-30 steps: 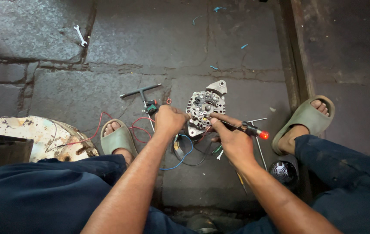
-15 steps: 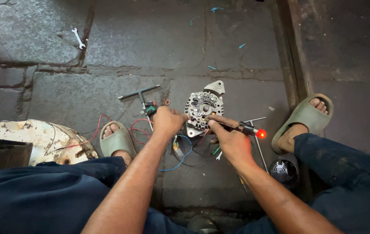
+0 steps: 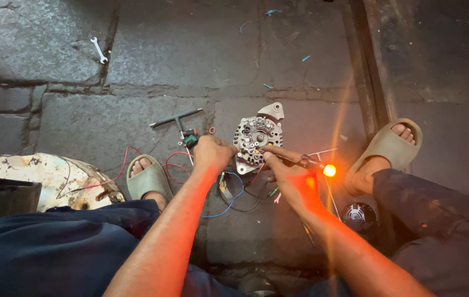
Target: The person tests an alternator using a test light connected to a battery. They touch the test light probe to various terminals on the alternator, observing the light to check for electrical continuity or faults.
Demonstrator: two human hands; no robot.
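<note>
A silvery cast-metal alternator housing with a round, toothed face (image 3: 256,137) lies flat on the stained grey concrete floor (image 3: 190,60), between the person's two feet in pale olive slide sandals (image 3: 147,179). The left hand (image 3: 211,154) rests closed against its left edge, fingers curled onto the casing. The right hand (image 3: 289,170) is pinched shut on a slender test-light probe (image 3: 300,160), whose tip touches the housing's face while its bulb (image 3: 329,170) glows bright orange at the handle end, throwing a streak of light across the forearm. Red and blue wires (image 3: 229,198) loop on the floor just below the housing. A dark T-handle wrench (image 3: 178,120) lies just to the left, and a small silver spanner (image 3: 99,50) sits well apart on the cracked slab beyond. A battered, rust-flecked white round drum (image 3: 47,179) lies at the left, and a steel rail or channel (image 3: 369,82) runs along the right.
</note>
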